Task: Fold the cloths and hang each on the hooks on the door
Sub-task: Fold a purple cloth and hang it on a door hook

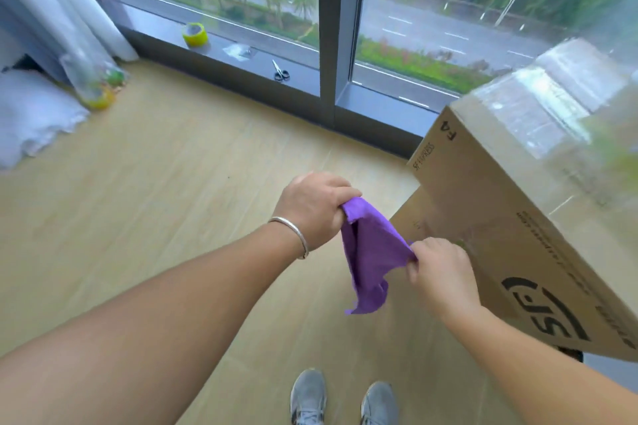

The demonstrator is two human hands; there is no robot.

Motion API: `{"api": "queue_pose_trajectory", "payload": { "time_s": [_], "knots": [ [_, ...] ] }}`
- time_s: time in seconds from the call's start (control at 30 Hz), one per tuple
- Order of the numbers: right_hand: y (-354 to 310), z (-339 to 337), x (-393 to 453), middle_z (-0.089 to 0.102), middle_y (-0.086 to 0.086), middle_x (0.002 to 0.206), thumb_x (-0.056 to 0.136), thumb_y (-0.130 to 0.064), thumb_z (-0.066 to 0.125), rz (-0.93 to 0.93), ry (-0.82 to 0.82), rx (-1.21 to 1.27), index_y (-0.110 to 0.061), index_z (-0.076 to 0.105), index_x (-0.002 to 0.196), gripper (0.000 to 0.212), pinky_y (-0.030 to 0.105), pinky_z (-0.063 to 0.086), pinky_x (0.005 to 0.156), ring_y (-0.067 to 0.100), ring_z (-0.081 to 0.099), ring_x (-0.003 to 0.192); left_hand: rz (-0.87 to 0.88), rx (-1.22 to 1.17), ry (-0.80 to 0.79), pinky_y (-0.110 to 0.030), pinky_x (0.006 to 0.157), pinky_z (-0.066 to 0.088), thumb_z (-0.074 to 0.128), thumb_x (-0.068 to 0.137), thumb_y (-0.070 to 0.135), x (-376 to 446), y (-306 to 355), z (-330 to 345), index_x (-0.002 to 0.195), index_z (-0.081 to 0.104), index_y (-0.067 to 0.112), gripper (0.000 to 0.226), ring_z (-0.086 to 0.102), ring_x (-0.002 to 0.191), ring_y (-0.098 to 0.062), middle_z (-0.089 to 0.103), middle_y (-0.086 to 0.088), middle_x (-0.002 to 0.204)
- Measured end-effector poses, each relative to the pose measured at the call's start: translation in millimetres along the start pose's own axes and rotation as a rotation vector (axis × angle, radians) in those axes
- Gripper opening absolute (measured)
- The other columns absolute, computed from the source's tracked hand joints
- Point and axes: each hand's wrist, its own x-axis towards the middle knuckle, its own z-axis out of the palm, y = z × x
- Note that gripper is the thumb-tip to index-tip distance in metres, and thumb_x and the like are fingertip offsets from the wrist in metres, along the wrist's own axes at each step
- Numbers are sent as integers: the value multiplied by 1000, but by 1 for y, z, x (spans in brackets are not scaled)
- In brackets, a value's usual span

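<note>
Both hands are pinching the purple cloth [371, 252] in mid-air: left hand [310, 209] at its 11 o'clock corner, right hand [438, 267] at 3 o'clock. Loose tail is hanging toward 6; neither hand nearer.

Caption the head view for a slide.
Both hands, left and right, hold a purple cloth above the floor beside a cardboard box.

The left hand [312, 207] grips one top corner of a purple cloth [369, 259] and the right hand [440, 269] pinches another edge, so the cloth hangs between them above the wooden floor [172, 183]. A cardboard box [518, 217] stands just beside the right hand. On the window sill [241, 59] lie a tape roll [195, 34] and scissors [280, 72], and grey shoes [309, 397] show below.
</note>
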Motion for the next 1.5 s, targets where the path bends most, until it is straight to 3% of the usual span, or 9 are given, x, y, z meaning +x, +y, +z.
{"api": "queue_pose_trajectory", "payload": {
  "time_s": [0.13, 0.23, 0.43, 0.7, 0.87, 0.97, 1.1, 1.27, 1.5],
  "knots": [
    [-36, -63, -6, 50, -3, 58, 81, -6, 45, 4, -1, 38, -18, 43, 68, 17, 37, 40, 76, 24, 39, 56, -83, -1, 115, -29, 73, 47, 57, 79, 20, -20, -1, -80, 86, 77, 21, 21, 65, 87, -24, 73, 8, 92],
    [-59, -104, -10, 49, -6, 61, 70, -3, 39, -60, -39, -13, -20, 45, 78, 20, 32, 35, 94, 21, 49, 63, -229, -55, 153, -30, 76, 47, 63, 81, 16, -40, -4, -130, 89, 76, 22, 16, 62, 93, -22, 72, 8, 96],
    [-125, -174, -13, 44, -5, 62, 66, 2, 44, -212, 11, -173, -23, 46, 75, 26, 33, 38, 71, 23, 40, 60, -392, -8, 184, -28, 74, 40, 60, 81, 10, -72, -17, -225, 91, 71, 23, 20, 56, 95, -21, 68, 8, 96],
    [-203, -245, -19, 45, -7, 78, 83, -13, 38, -296, -28, -254, -26, 51, 82, 18, 30, 31, 70, 17, 41, 76, -616, 39, 354, -36, 74, 47, 54, 85, 14, -151, -37, -356, 93, 69, 21, 18, 56, 90, -25, 65, 3, 95],
    [-253, -307, -19, 46, -6, 70, 81, -5, 38, -435, 148, -187, -21, 42, 85, 17, 31, 29, 64, 18, 44, 66, -767, 68, 441, -35, 71, 49, 56, 84, 13, -225, -30, -418, 88, 72, 26, 21, 59, 84, -25, 68, 2, 88],
    [-282, -353, -20, 38, -5, 57, 73, 4, 44, -559, 228, -188, -16, 38, 87, 26, 32, 21, 56, 20, 36, 53, -882, 122, 484, -28, 69, 46, 57, 84, 18, -274, -14, -443, 95, 70, 38, 26, 62, 85, -25, 72, 6, 90],
    [-314, -399, -27, 43, -3, 63, 71, 7, 45, -769, 306, -196, -17, 38, 92, 32, 29, 16, 50, 27, 53, 66, -919, 264, 399, -34, 91, 46, 53, 86, 19, -327, 22, -461, 99, 67, 44, 31, 61, 90, -26, 70, 9, 87],
    [-342, -443, -43, 59, -1, 88, 75, 7, 43, -1018, 339, -202, -20, 45, 98, 35, 30, 37, 76, 27, 55, 78, -1036, 211, 487, -27, 64, 45, 59, 90, 32, -380, 76, -481, 76, 67, 38, 18, 59, 71, -12, 64, 16, 68],
    [-386, -448, -79, 67, -5, 85, 89, -12, 50, -1187, 436, -233, -29, 49, 84, 17, 31, 35, 88, 20, 64, 92, -1268, 205, 568, -30, 68, 49, 62, 88, 37, -447, 137, -477, 71, 69, 36, 19, 60, 71, -12, 63, 16, 67]
  ]
}}
